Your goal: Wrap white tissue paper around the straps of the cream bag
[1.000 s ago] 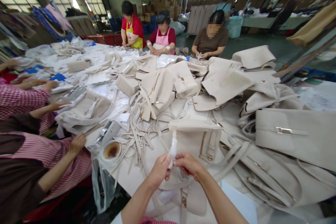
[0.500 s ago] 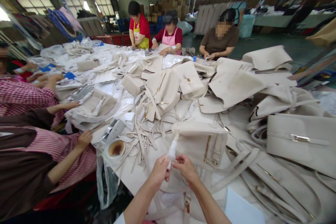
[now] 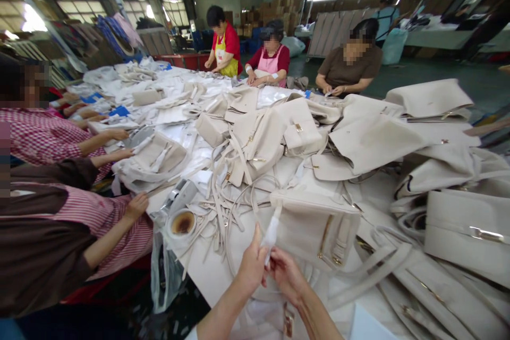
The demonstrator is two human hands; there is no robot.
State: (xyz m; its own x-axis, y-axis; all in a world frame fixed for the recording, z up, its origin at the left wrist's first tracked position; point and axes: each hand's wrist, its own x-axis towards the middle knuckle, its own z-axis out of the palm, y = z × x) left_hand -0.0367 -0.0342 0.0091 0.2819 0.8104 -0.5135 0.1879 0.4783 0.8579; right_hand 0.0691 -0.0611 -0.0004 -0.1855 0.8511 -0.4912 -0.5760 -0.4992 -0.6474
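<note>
Wrap (image 3: 271,229) at both hands, bag (image 3: 303,223) just beyond.
L hand (image 3: 250,265): thumb up, fingers curled against white wrap's low end; can't tell if it grips. R hand (image 3: 286,274): fingertips pinched on same end, right beside L. Strap (image 3: 278,206) shows above wrap, up to bag's near-L corner. Bag has gold zip (image 3: 324,236), fwd-R of R hand. Loose straps (image 3: 217,218) fwd-L of L hand; roll (image 3: 182,222) w/ brown centre farther L. Buckle (image 3: 288,319) below R hand, pale sheet (image 3: 370,324) R of it. Co-worker's hand (image 3: 137,206) well L.
</note>
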